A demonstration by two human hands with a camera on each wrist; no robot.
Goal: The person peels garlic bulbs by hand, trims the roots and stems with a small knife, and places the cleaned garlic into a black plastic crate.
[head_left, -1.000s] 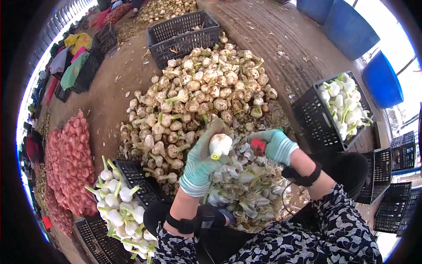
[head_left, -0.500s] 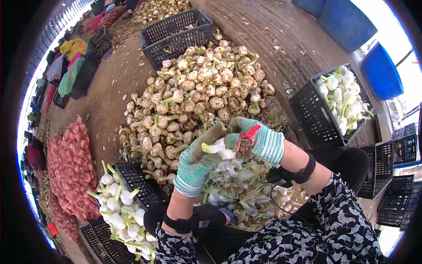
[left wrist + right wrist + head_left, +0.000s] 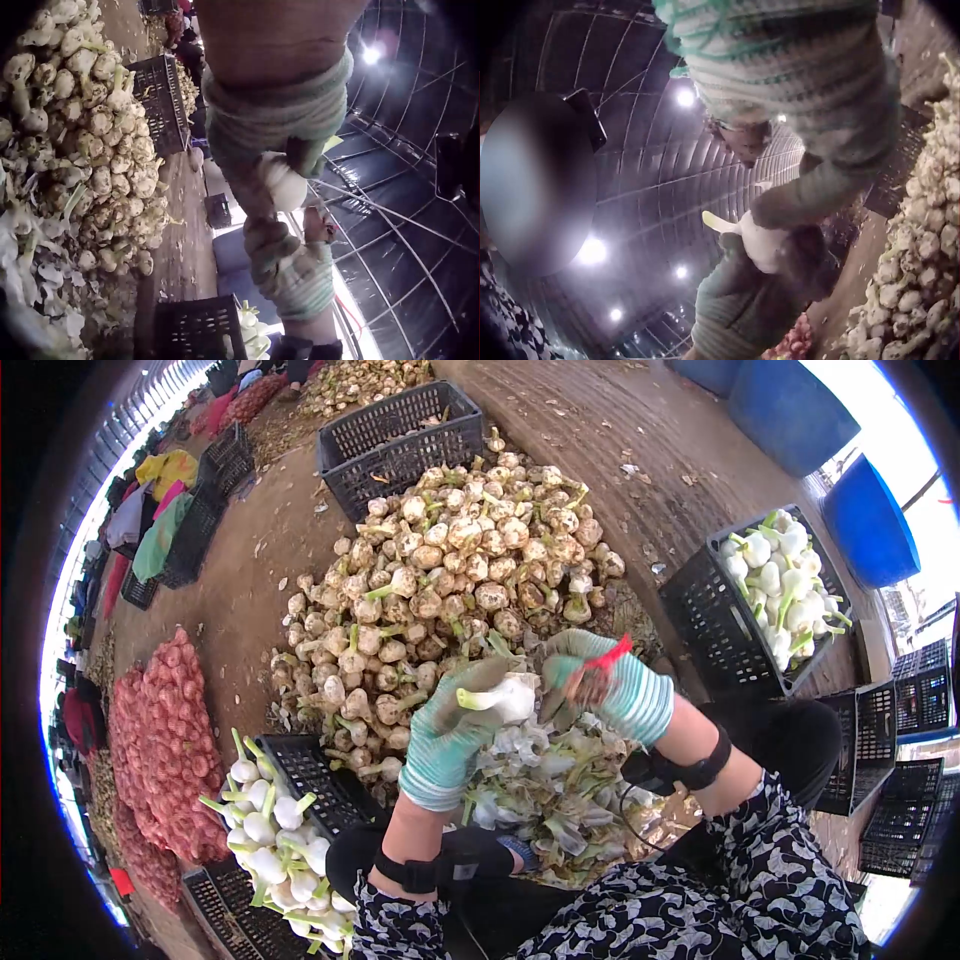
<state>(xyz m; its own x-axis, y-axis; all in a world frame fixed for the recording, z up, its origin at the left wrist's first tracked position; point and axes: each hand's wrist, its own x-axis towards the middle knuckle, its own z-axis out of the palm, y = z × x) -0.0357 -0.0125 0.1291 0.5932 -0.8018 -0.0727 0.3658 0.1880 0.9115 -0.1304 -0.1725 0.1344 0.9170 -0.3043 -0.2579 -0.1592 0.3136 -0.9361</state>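
Observation:
A white, peeled garlic bulb (image 3: 512, 700) with a short pale-green stem lies in the gloved left hand (image 3: 445, 745), whose fingers and thumb hold it with the stem pointing left. Close by on the right, the gloved right hand (image 3: 630, 698) grips a small brownish tool with a red strip (image 3: 612, 652); its kind cannot be made out. In the right wrist view the tool's brown end (image 3: 742, 141) sticks out of the glove, and the right fingers lie against the bulb (image 3: 761, 244). Below both hands spreads a heap of papery garlic skins (image 3: 560, 780).
Ahead lies a large pile of unpeeled garlic (image 3: 470, 560), with a black crate (image 3: 400, 470) behind it. Crates of white bulbs stand at the left knee (image 3: 320, 772) and at the right (image 3: 712, 620). A red mesh sack (image 3: 165, 745) lies left; a blue tub (image 3: 870, 525) stands far right.
The right hand came in from the right to the bulb, then drew slightly back right. The bulb turned in the left hand, its stem going from pointing down to pointing left.

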